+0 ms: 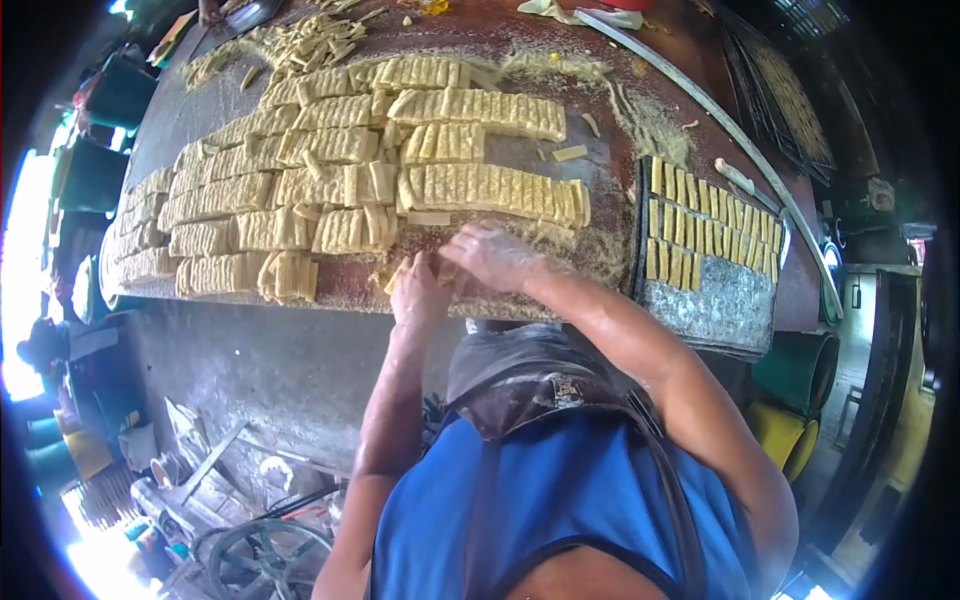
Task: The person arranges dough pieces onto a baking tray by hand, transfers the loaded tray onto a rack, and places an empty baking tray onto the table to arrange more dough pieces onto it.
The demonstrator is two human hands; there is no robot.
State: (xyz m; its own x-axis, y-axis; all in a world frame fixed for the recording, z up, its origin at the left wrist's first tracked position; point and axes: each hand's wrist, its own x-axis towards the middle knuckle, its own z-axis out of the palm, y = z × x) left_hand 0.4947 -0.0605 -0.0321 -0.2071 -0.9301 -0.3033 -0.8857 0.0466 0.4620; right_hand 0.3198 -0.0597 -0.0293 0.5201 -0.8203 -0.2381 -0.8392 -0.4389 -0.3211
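My left hand [418, 292] is low over the table's near edge, its fingers bent and drawn together. A bit of pale yellow dough shows beside its fingertips, but what the fingers pinch is mostly hidden. Close by, my right hand [490, 257] has its fingers curled downward, and anything under them is out of sight. Just beyond the hands lies a single dough strip [430, 218]. Rows of cut dough strips [490, 190], pressed side by side in blocks, stretch across the table to the left and away from me.
A dark metal tray [705, 300] on the right carries spaced dough strips [715, 220] in several rows. Loose dough pieces [315, 45] are heaped at the far left. A long curved strip [690, 90] edges the table's right side. Flour and crumbs dust the tabletop [590, 270].
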